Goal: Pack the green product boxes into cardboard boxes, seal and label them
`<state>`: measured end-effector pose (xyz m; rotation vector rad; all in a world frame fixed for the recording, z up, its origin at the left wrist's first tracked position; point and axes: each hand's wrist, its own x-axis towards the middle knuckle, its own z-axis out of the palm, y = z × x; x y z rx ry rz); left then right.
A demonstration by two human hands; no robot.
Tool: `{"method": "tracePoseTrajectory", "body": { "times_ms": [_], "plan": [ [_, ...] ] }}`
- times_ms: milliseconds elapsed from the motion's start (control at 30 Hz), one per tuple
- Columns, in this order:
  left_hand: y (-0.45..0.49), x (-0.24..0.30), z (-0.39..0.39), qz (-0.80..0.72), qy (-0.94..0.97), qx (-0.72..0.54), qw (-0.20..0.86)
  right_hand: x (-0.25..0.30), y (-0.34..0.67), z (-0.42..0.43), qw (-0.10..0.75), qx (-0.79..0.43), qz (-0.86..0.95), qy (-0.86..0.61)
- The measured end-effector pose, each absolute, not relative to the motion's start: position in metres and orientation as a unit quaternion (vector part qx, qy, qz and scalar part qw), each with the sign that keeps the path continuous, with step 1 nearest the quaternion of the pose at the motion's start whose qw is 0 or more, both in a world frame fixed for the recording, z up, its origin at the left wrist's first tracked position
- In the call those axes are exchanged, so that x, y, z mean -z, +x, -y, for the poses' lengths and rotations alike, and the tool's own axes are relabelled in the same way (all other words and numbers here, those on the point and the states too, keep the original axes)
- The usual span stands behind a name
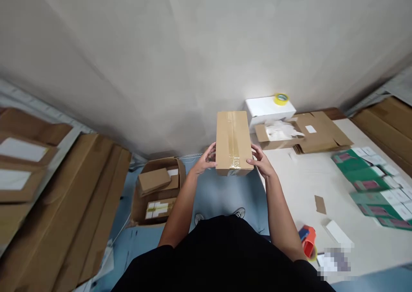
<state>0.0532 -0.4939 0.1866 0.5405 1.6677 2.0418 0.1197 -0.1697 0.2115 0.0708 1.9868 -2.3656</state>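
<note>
A plain brown cardboard box [233,141] is held up over the blue floor [220,197], near the edge of the white table [289,184]. Its oblong top is crossed lengthwise by tan-looking glossy tape [232,139], wrinkled at the near end. Its sides are grasped by the left hand [205,160] and right hand [262,161].

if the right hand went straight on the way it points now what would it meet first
The taped cardboard box: the right hand has its thumb on the box's right edge and its fingers along that side, though their exact depth is unclear.
</note>
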Motion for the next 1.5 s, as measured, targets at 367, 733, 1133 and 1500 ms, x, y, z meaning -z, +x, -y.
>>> {"method": "tracePoseTrajectory", "body": {
  "times_ms": [367,733,1133,1500],
  "plan": [
    [0.151,-0.144,0.76,-0.605,0.019,-0.794,0.059,-0.181,0.061,0.456,0.204,0.724,-0.655,-0.069],
    [0.204,-0.103,0.869,-0.556,-0.102,-0.824,-0.041,-0.153,0.027,0.624,0.318,0.676,-0.655,-0.111],
    [0.117,-0.069,0.916,-0.554,-0.195,-0.803,-0.098,-0.131,-0.12,0.729,0.369,0.614,-0.669,-0.197],
    [0.066,-0.092,0.947,-0.607,-0.366,-0.673,-0.209,-0.129,-0.193,0.771,0.316,0.652,-0.657,-0.21]
  ]
}}
